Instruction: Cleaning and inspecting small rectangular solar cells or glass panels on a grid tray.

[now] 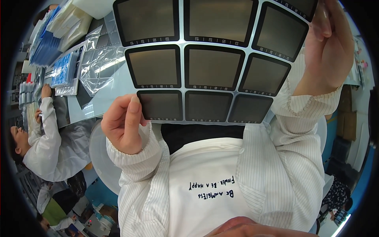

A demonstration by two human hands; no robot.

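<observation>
I hold up a clear sheet of dark screen panels (213,67) in front of me. Its grey rectangles have black borders, small pale marks along their lower edges, and whitish gaps between them. At the sheet's lower left corner, my left hand (124,123) pinches the edge between thumb and fingers. My right hand (331,45) is at the upper right edge, its thumb against the sheet and its fingers partly cut off by the view. The sheet is tilted, and its top runs out of the picture.
Left of the sheet is a glass-topped table (92,106) with a crinkled clear plastic bag (103,69), a stack of blue packets (64,70) and piled blue and white sheets (49,43). A co-worker in a white coat (59,148) reaches over the table's left side. Brown boxes (347,122) stand at right.
</observation>
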